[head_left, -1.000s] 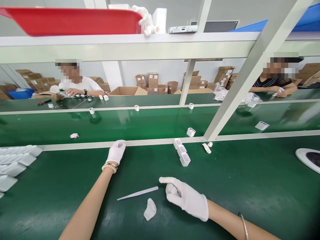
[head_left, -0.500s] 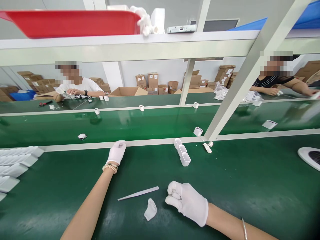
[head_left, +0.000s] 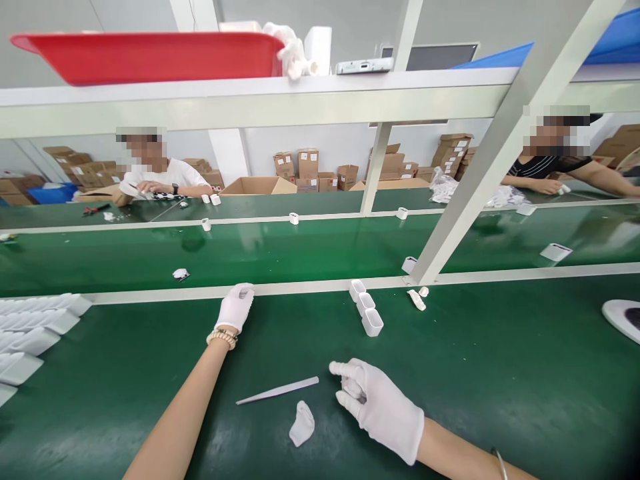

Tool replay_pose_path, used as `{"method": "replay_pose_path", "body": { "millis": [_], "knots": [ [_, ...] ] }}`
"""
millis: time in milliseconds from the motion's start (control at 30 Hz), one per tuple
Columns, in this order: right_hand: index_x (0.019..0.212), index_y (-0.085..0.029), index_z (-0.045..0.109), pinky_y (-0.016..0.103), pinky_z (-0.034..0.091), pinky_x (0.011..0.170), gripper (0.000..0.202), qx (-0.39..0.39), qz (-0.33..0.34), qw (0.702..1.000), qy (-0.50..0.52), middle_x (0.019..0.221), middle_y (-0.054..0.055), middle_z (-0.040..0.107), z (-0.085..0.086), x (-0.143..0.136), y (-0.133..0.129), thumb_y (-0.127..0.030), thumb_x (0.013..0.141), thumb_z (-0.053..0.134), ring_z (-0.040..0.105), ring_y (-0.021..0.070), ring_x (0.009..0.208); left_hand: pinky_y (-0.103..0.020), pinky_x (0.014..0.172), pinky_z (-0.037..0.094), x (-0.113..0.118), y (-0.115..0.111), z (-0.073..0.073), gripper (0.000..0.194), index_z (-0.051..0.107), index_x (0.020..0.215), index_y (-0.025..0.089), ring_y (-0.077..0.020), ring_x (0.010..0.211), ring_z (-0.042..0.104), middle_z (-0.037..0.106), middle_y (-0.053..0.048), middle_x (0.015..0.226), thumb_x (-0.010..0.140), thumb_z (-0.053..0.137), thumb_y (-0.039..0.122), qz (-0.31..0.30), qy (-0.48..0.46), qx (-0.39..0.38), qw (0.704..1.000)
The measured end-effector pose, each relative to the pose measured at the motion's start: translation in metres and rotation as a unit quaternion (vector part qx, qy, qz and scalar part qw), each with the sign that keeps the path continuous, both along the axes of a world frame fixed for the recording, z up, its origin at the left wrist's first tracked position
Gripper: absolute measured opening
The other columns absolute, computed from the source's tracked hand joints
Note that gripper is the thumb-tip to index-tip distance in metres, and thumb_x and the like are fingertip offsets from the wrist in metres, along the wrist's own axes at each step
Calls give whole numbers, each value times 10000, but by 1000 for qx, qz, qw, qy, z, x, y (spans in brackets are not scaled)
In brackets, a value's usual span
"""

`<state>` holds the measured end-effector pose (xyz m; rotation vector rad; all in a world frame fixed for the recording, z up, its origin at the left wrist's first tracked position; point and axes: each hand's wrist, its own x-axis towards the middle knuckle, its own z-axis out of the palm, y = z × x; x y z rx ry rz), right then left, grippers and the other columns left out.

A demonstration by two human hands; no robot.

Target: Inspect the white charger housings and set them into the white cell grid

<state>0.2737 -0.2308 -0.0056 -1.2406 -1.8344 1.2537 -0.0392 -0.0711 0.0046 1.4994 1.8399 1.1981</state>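
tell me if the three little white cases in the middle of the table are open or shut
Open. The three white cases stand upright in a row on the green table, each showing a hollow top with no lid.

A factory assembly line: a green conveyor belt carries small white casings, cardboard boxes stacked behind it.

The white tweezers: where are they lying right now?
The white tweezers lie on the green mat, just left of the right hand, above a crumpled white cloth.
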Motion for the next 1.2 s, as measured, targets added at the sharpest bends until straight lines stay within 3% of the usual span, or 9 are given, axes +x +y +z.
{"method": "replay_pose_path", "body": {
  "millis": [67, 167, 400, 467, 567, 667, 900, 1033, 1200],
  "knots": [
    [857, -221, 681, 306, 492, 647, 93, -9, 14, 1000, 11, 705, -44, 462, 1, -1, 0, -307, 822, 683, 413, 119, 560, -350, 1010, 541, -1, 1, -1, 202, 726, 969, 226, -228, 1023, 731, 780, -55, 1052, 813, 599, 217, 1, 0, -1, 1000],
    [708, -219, 599, 292, 472, 639, 142, -8, 34, 999, 22, 711, -28, 498, 4, 0, 0, -268, 781, 710, 458, 133, 619, -350, 1003, 546, -2, 2, -3, 188, 728, 953, 225, -229, 1019, 732, 782, -54, 1027, 809, 607, 214, 2, 1, 0, 1000],
    [872, -248, 577, 272, 453, 593, 141, -44, 20, 999, 23, 624, -81, 407, 1, -7, -1, -269, 790, 691, 409, 124, 556, -343, 976, 561, -3, 2, -4, 216, 730, 995, 229, -223, 984, 737, 783, -45, 1006, 808, 621, 224, -3, -1, 4, 1000],
    [835, -261, 535, 293, 463, 591, 91, -60, 1, 998, 27, 584, -82, 361, 2, -11, -3, -298, 857, 615, 408, 141, 538, -351, 973, 562, -3, 2, -4, 219, 730, 1000, 223, -229, 987, 736, 782, -53, 1015, 810, 620, 224, -2, -1, 3, 1000],
    [700, -258, 442, 317, 464, 621, 248, -51, 8, 998, 27, 610, -43, 425, 8, -12, -8, -346, 902, 556, 453, 158, 579, -355, 975, 562, -3, 1, -4, 217, 728, 1002, 223, -231, 994, 737, 782, -58, 1020, 814, 619, 217, -4, -1, 4, 1000],
    [641, -244, 382, 305, 418, 616, 352, -6, 37, 998, -48, 661, -20, 485, 17, -6, -10, -382, 907, 567, 449, 154, 612, -349, 983, 558, -3, 1, -3, 218, 728, 1003, 228, -229, 1007, 735, 783, -52, 1011, 812, 624, 211, -8, -2, 7, 1000],
    [585, -230, 309, 293, 270, 543, 456, 27, 39, 983, -177, 558, -48, 380, 22, -6, -7, -394, 929, 560, 321, 122, 516, -358, 981, 557, -3, 1, -2, 216, 721, 993, 213, -231, 995, 733, 779, -63, 1019, 809, 608, 209, -3, 2, 0, 1000],
    [534, -233, 258, 315, 196, 536, 543, 54, 40, 953, -296, 476, -56, 270, 25, -14, -8, -466, 911, 571, 206, 119, 462, -360, 972, 561, -3, 1, -1, 221, 717, 995, 209, -231, 975, 734, 778, -63, 1018, 803, 607, 210, -3, 6, -2, 1000],
    [511, -230, 253, 318, 141, 519, 580, 71, 50, 949, -303, 445, -65, 176, 19, -20, -7, -510, 909, 569, 114, 113, 443, -372, 983, 557, -3, -2, 2, 196, 713, 963, 219, -240, 983, 735, 777, -64, 1012, 799, 606, 220, -7, 13, -2, 1000]
  ]
}}
